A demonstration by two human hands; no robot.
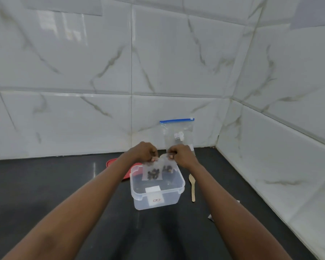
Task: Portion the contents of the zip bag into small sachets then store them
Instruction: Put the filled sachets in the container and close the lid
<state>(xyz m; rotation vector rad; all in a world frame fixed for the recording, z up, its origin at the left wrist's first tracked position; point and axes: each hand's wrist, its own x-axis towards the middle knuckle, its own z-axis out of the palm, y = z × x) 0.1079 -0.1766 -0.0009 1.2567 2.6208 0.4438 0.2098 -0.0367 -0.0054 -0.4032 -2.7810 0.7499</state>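
Two small clear sachets with dark pieces inside hang over the clear plastic container (176, 192) on the black counter. My left hand (145, 152) pinches the top of the nearer sachet (152, 173). My right hand (180, 153) pinches the top of the other sachet (167, 168), which sits just behind and to the right. The large zip bag (178, 134), with a blue seal strip, leans upright against the tiled wall behind my hands and looks nearly empty.
A red lid (118, 167) lies flat left of the container, partly hidden by my left arm. A wooden spoon (192, 187) lies right of the container. Small white scraps (211, 217) lie by my right forearm. Tiled walls meet in a corner at the right.
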